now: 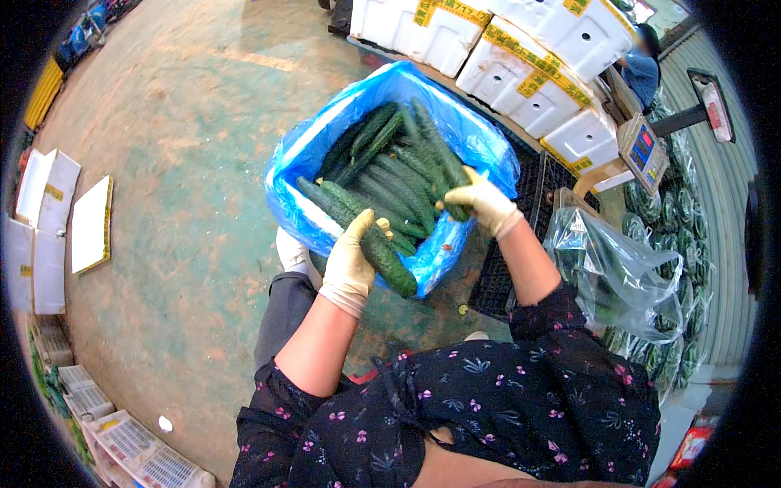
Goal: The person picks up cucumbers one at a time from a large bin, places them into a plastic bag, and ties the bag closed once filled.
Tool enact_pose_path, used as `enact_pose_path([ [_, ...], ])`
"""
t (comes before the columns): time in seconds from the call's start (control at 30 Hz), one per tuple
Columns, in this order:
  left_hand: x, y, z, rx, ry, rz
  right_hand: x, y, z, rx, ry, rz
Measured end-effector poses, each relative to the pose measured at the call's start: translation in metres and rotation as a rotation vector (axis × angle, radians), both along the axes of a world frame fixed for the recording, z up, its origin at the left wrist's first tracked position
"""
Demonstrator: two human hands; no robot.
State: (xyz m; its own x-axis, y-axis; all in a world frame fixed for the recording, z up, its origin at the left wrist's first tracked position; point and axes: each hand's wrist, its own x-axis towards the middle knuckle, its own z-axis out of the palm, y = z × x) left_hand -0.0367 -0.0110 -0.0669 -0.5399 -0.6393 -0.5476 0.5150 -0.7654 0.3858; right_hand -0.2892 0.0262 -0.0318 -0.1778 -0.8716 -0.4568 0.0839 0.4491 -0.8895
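Before me stands a white foam box lined with a blue plastic bag (488, 146), holding several dark green cucumbers (390, 183). My left hand (352, 265), in a pale glove, grips cucumbers (388, 262) that slant across the box's near left rim. At the right side, my gloved right hand (485, 201) holds the lower end of a long cucumber (440, 146) tilted over the others. Motion blurs part of the pile and the upper end of that cucumber.
White foam boxes (528, 73) with yellow tape are stacked ahead. A scale display (644, 152) stands at right, near a clear plastic bag (610, 268) and bagged cucumbers (686, 244). Black crates (491, 280) adjoin the lined box. A person (640, 70) is behind the stack. A foam lid (91, 226) lies left.
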Motion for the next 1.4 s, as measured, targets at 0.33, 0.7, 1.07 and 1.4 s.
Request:
enact_pose_path([
  [0.33,0.007,0.005,0.010,-0.188,0.160,0.065,0.128,0.032,0.066,-0.700,1.216,0.770],
  [0.7,0.013,0.007,0.051,-0.188,0.201,0.055,-0.046,-0.128,-0.060,-0.004,0.826,0.194],
  [1.07,0.017,0.011,0.048,-0.006,0.087,0.014,-0.066,-0.169,-0.108,0.279,1.520,0.437],
  [1.4,0.015,0.012,0.045,0.004,0.117,0.014,-0.125,-0.182,-0.028,0.104,1.402,0.152],
])
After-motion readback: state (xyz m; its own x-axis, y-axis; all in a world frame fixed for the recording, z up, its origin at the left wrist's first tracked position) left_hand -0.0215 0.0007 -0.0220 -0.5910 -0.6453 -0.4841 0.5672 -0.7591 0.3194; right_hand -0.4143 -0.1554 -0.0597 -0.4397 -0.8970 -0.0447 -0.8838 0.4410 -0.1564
